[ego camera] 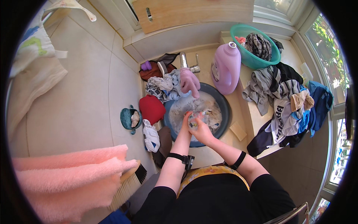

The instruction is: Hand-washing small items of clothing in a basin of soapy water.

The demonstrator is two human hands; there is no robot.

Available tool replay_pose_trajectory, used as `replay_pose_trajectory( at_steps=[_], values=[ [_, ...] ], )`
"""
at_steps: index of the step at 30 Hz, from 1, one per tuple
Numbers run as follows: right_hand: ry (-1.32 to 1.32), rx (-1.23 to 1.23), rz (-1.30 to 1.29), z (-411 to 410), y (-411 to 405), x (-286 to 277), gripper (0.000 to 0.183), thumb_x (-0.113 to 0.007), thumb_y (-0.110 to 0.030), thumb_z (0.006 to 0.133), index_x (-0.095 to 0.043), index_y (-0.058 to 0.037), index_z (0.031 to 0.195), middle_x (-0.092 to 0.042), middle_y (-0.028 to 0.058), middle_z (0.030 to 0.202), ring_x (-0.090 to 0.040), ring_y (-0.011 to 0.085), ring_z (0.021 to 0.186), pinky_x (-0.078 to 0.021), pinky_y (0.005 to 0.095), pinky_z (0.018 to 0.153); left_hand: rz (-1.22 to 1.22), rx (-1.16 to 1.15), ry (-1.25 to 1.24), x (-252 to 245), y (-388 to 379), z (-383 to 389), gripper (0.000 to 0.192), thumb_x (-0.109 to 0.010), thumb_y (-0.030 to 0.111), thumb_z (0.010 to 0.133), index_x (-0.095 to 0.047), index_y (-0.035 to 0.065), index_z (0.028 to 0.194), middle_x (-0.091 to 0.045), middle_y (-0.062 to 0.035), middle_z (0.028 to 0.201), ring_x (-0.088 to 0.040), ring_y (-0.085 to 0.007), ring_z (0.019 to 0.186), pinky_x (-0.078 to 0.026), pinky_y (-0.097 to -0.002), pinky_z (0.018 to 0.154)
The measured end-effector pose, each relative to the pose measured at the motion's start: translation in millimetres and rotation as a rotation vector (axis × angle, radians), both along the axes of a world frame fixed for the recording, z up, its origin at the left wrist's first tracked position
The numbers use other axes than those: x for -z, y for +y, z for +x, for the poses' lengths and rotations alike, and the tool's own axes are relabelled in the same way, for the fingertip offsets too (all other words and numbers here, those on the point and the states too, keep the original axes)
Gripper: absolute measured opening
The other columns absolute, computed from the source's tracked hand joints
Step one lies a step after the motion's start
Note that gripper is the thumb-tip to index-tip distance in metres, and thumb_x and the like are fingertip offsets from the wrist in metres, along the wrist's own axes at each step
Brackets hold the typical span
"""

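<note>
A grey-blue basin [227, 112] of foamy water stands below a chrome faucet [183, 60]. Over its near half my left hand [188, 119] and my right hand [202, 129] are pressed together around a wet, sudsy patterned cloth [193, 124]. More of a soaked, patterned cloth [211, 117] lies in the suds just beyond my hands. A pink cloth [190, 82] hangs from the faucet spout into the basin's far side. How the fingers interlock is partly hidden by foam and cloth.
Left of the basin lie light wet clothes [167, 84], a red cloth [152, 109] and a white cloth [151, 135]. A lilac detergent bottle [228, 67] stands at the back right, near a green basin [233, 30] of clothes. Piled garments [282, 112] cover the right ledge; a tan bar [238, 131] lies nearby.
</note>
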State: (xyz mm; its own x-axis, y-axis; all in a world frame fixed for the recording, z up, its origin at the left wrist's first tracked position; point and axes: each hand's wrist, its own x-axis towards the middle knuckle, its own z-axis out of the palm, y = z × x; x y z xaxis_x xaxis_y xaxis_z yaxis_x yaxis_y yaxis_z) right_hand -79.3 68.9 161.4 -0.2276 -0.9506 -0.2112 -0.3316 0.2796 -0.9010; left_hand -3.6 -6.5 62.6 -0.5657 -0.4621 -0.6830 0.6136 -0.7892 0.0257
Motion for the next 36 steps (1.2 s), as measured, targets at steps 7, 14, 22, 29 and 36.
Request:
replay_pose_trajectory(
  at_steps=[7,14,22,29,36],
  values=[
    [0.278,0.086,0.238,-13.4,-28.4,10.2,0.033,-0.056,-0.037,0.076,-0.063,-0.0062,0.083,-0.062,0.0221,0.083,-0.058,0.0374,0.085,-0.0452,0.044,0.076,-0.154,0.125,-0.411,16.6,0.0,-7.8,0.032,-0.05,0.024,0.085,-0.051,0.0018,0.107,-0.057,-0.0142,0.102,-0.055,-0.0256,0.095,-0.045,-0.0354,0.082],
    [0.219,-0.129,0.023,-44.8,-12.3,88.0,0.067,-0.052,-0.025,0.074,-0.031,-0.0052,0.134,-0.043,0.0287,0.122,-0.052,0.0405,0.102,-0.0413,0.0449,0.088,-0.208,0.133,-0.153,-16.5,18.9,-20.6,0.042,-0.043,0.042,0.09,-0.049,0.0076,0.114,-0.054,-0.0077,0.109,-0.052,-0.0224,0.1,-0.041,-0.0378,0.087],
    [0.291,-0.193,0.036,-7.1,4.7,-5.8,0.031,-0.06,-0.03,0.071,-0.056,-0.0179,0.099,-0.057,0.0209,0.104,-0.061,0.0358,0.076,-0.0497,0.0426,0.068,0.039,0.051,-0.005,24.3,-1.7,5.4,0.04,-0.031,0.04,0.093,-0.053,0.0066,0.099,-0.059,-0.0092,0.096,-0.057,-0.0252,0.089,-0.047,-0.0413,0.079],
    [0.46,-0.189,-0.008,2.4,-26.2,18.7,0.022,-0.055,-0.034,0.079,-0.058,-0.012,0.076,-0.063,0.0116,0.073,-0.061,0.032,0.07,-0.049,0.0429,0.061,-0.357,0.07,0.067,63.3,-0.9,20.3,0.042,-0.032,0.045,0.092,-0.052,0.0091,0.102,-0.057,-0.0069,0.103,-0.056,-0.0233,0.092,-0.048,-0.0364,0.078],
    [0.499,-0.112,0.053,-55.6,-78.1,78.6,0.028,-0.053,-0.036,0.082,-0.064,-0.0123,0.09,-0.06,0.0128,0.089,-0.059,0.0306,0.081,-0.047,0.0431,0.069,-0.028,-0.209,-0.382,29.3,-17.0,10.2,0.047,-0.025,0.046,0.093,-0.048,0.0106,0.115,-0.052,-0.0087,0.116,-0.055,-0.0251,0.099,-0.046,-0.0396,0.084]
  ],
)
